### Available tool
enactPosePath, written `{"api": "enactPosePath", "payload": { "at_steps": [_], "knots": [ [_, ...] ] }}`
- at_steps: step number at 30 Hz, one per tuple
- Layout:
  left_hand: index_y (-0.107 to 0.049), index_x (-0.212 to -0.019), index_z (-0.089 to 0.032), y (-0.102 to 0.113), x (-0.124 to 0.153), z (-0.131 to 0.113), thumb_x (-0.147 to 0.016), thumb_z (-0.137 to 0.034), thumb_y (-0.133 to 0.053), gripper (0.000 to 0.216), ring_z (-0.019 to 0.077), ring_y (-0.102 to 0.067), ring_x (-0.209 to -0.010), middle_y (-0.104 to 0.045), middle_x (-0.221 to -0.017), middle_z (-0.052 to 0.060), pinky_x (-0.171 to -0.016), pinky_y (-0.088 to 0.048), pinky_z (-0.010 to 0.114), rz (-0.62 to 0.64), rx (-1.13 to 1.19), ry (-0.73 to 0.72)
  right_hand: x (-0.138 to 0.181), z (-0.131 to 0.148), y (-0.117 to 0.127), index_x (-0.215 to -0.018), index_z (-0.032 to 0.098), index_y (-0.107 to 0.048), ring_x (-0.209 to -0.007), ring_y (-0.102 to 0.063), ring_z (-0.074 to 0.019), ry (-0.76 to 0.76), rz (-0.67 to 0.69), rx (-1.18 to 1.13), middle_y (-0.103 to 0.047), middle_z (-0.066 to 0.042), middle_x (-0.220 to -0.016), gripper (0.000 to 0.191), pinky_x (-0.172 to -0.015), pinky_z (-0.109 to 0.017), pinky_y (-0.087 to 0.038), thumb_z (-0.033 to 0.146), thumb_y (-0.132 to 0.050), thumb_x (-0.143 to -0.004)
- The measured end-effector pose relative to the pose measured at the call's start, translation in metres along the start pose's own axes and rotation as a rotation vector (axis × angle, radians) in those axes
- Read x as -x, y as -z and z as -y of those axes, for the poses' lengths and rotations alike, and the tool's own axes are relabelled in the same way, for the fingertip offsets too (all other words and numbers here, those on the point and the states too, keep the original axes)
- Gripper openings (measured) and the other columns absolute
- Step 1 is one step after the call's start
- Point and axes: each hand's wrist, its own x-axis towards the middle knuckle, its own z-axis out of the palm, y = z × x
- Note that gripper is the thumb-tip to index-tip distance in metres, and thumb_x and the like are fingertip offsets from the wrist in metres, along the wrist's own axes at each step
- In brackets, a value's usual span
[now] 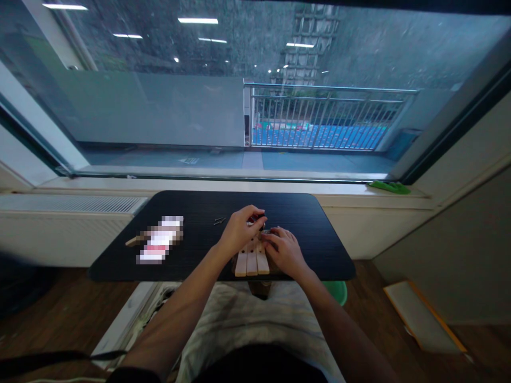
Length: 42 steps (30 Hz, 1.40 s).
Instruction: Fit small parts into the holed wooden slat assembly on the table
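A light wooden piece made of three slats with dark holes (pixel 252 261) lies near the front edge of the black table, with something brown partly visible beneath it. Over its far end, my left hand (pixel 239 229) is closed, thumb and fingers bent together around something small and dark that I cannot make out. My right hand (pixel 284 249) grips the right side of the wooden piece, its thumb and forefinger against the wood and its other fingers curled. Both hands hide the far end of the slats. A few small metal screws or pins (pixel 219 221) lie left of my left hand.
The black table (pixel 191 205) stands against the window sill. At its left lie a wooden stick (pixel 133 241) and a blurred-out white and pink item (pixel 159 242). A radiator (pixel 72 205) is at the left, a green cloth (pixel 389 187) on the sill, a green tub (pixel 337 292) below.
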Motion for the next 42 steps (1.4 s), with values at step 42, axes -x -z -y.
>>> {"api": "enactPosePath", "payload": {
  "at_steps": [42],
  "knots": [
    [-0.072, -0.097, -0.019, -0.001, 0.003, 0.000, -0.087, -0.024, -0.069, 0.012, 0.0169, -0.072, -0.079, -0.076, -0.090, 0.004, -0.071, -0.061, 0.028, 0.004, 0.004, 0.002, -0.009, -0.001, 0.002, -0.117, 0.034, -0.074, -0.135, -0.052, -0.0283, -0.014, 0.074, -0.044, -0.064, -0.008, -0.138, 0.026, -0.116, -0.063, -0.026, 0.034, -0.064, -0.092]
  ]
}}
